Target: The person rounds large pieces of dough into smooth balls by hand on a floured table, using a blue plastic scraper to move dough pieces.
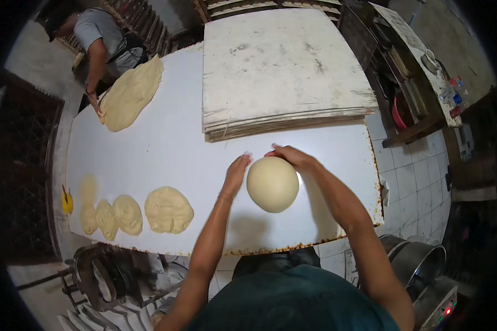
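Observation:
A smooth, round ball of dough (273,184) rests on the white tabletop in front of me. My left hand (238,170) is beside its upper left, fingers stretched forward with a small gap to the dough. Around the far right side of the ball curves my right hand (292,156), open, its fingers reaching along the back edge and appearing to touch it. Parts of both hands' fingers are hard to make out. To the left lies a flattened, lumpy round of dough (169,210), with several smaller dough pieces (127,214) in a row beyond it.
A stack of floury wooden boards (287,66) covers the table's far right. At the far left, a co-worker (107,41) handles a large dough slab (131,95). A yellow object (67,202) sits at the left edge. Metal bowls (425,262) stand below right.

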The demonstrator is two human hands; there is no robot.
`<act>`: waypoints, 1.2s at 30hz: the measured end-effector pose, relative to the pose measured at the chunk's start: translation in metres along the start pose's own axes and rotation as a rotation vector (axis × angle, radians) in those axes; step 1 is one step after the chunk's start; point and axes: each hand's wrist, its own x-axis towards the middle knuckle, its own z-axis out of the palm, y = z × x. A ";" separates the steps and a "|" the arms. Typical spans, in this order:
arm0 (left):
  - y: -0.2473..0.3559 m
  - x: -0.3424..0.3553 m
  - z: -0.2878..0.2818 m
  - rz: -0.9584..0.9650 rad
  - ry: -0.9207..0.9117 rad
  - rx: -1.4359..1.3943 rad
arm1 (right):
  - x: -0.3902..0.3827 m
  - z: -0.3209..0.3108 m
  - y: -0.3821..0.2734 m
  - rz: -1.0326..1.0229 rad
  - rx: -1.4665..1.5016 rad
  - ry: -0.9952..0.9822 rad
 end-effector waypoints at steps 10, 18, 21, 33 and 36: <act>-0.030 -0.119 0.036 0.024 -0.548 0.740 | -0.123 0.082 0.118 -0.297 -0.849 0.091; -0.010 -0.077 0.001 0.346 0.367 0.626 | -0.090 0.063 0.074 -0.469 -0.392 0.810; -0.075 -0.122 -0.001 0.151 0.175 -0.529 | -0.094 0.042 0.155 -0.518 0.567 0.217; -0.076 -0.160 0.008 -0.005 0.373 -0.463 | 0.049 0.009 0.007 -0.563 -0.572 -0.068; -0.042 -0.085 -0.007 0.014 0.304 -0.656 | 0.054 0.003 0.001 -0.164 -0.180 -0.235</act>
